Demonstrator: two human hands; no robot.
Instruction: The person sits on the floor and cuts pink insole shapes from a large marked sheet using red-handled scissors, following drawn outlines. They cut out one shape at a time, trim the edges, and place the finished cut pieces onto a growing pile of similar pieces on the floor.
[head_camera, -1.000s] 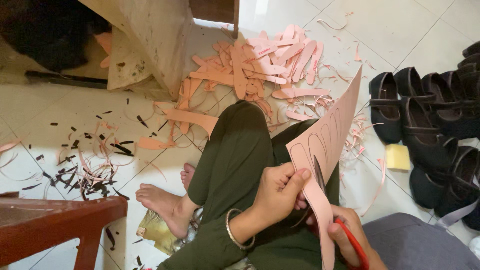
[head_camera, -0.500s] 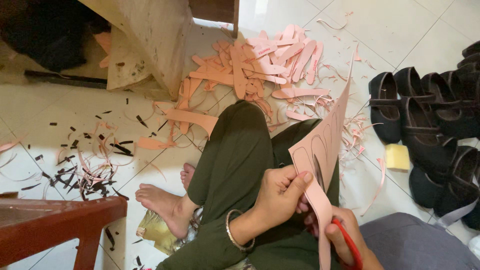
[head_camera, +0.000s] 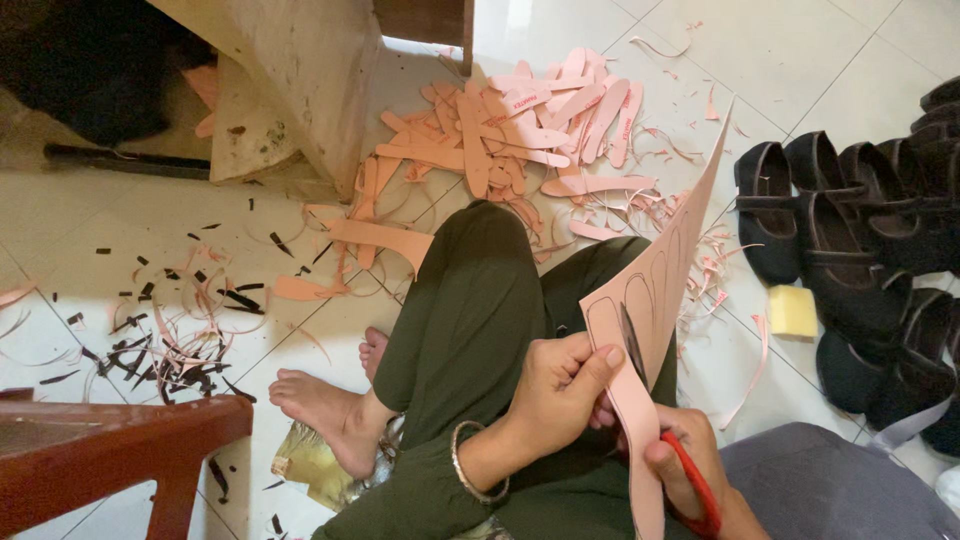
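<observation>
— Now, hands first. What does each one hold?

— Left hand: pinched shut on the lower edge of a thin salmon-pink sheet with dark oval outlines drawn on it, thumb on top. Right hand: closed through the handles of red-handled scissors; the dark blades stand up into the sheet along one drawn outline.

— Anything changed over the last second?

— Yes. The sheet has tilted and turned a little in the left hand, and a narrow pink strip hanging below the left hand now reads longer and freer. I judge the cut has run further along the outline and the sheet is being turned to follow the curve.

— Item list, taken from the sheet outward?

— Under the sheet: the person's knees in dark green trousers. Left of it, lower: a bare foot on white floor tiles. Beyond it, upward: a heap of cut salmon-pink sole-shaped pieces with curled trimmings. Right of it: a row of black strapped shoes, and a small yellow sponge block just beside them. Far left: scattered black offcuts. Lower left corner: a dark red wooden stool edge.
</observation>
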